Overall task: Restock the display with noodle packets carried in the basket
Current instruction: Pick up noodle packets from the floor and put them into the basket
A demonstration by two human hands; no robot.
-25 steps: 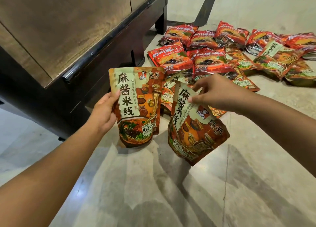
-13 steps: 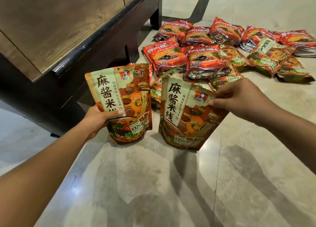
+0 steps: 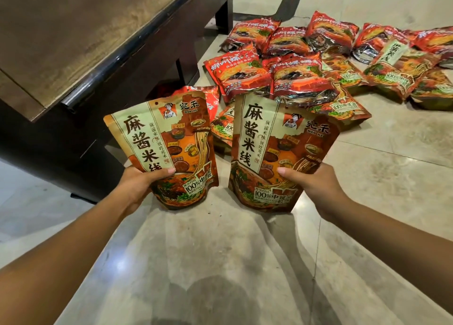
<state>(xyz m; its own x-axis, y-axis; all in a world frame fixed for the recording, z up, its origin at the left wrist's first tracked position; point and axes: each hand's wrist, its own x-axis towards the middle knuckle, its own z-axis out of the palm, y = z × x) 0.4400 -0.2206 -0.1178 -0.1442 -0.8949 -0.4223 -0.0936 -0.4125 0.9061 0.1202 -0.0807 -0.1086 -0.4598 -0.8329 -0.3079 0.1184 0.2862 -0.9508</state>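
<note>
Left hand (image 3: 137, 187) grips one noodle packet (image 3: 166, 150), right hand (image 3: 316, 190) another (image 3: 277, 153) — both upright, above the floor (image 3: 220, 263); more packets (image 3: 306, 67) lie behind.

cabinet (image 3: 73, 43): cut by top, left edges | floor packets (image 3: 436, 43): cut at right edge

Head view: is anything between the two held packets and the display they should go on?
Cannot tell: no display shows. The left hand and right hand each hold an orange packet upright above the bare floor.
</note>
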